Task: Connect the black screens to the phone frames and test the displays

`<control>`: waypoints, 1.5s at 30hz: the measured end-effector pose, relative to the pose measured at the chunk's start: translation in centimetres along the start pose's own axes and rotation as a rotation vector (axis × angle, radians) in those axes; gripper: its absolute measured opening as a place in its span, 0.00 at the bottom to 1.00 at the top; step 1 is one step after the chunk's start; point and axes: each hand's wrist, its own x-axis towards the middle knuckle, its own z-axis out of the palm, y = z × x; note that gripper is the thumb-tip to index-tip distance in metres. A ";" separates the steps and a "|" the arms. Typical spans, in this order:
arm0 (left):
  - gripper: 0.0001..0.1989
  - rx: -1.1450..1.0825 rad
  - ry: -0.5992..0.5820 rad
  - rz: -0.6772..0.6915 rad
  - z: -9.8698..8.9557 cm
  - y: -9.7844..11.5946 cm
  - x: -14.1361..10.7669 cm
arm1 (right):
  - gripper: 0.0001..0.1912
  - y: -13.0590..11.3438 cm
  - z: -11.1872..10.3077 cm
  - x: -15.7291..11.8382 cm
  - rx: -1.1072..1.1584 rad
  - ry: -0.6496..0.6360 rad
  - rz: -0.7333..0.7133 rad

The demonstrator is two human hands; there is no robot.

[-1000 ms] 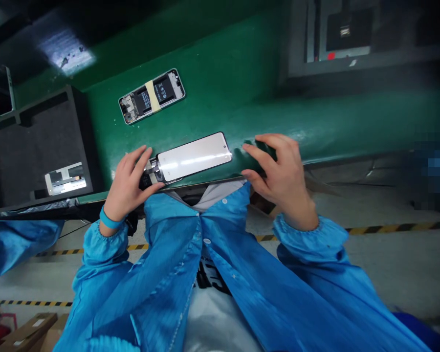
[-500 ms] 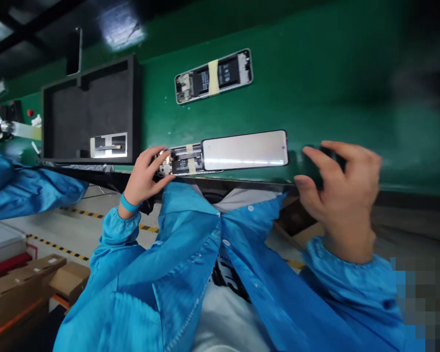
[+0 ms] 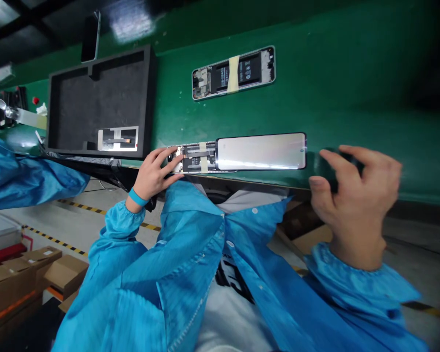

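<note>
Left hand (image 3: 154, 172) has drawn back from the glossy panel (image 3: 262, 152), its grip closed on the phone frame (image 3: 193, 161) at the bench (image 3: 315, 98) edge.
Right hand (image 3: 363, 186) open; matte black tray (image 3: 149, 98) holds a silvery rectangular part (image 3: 118, 139).

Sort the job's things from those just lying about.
Apparently in the job:
open phone body, left hand on it
display panel, overlapping the body's right end; right hand near, not touching

Seemingly just lying about:
second open phone, taped across, farther back
black tray with a panel-like part inside
dark slab at the tray's far edge
cardboard boxes, lower left
</note>
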 end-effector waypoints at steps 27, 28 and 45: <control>0.24 0.078 0.145 0.107 0.1 -1.4 0.0 | 0.66 0.8 1.2 8.4 0.442 -0.658 -0.074; 0.25 0.077 0.148 0.122 -0.1 -1.4 0.1 | 0.67 1.0 1.4 8.4 0.454 -0.664 -0.069; 0.41 -0.112 0.068 0.108 0.2 -1.3 1.1 | 0.62 0.8 1.5 8.9 0.531 -0.659 -0.051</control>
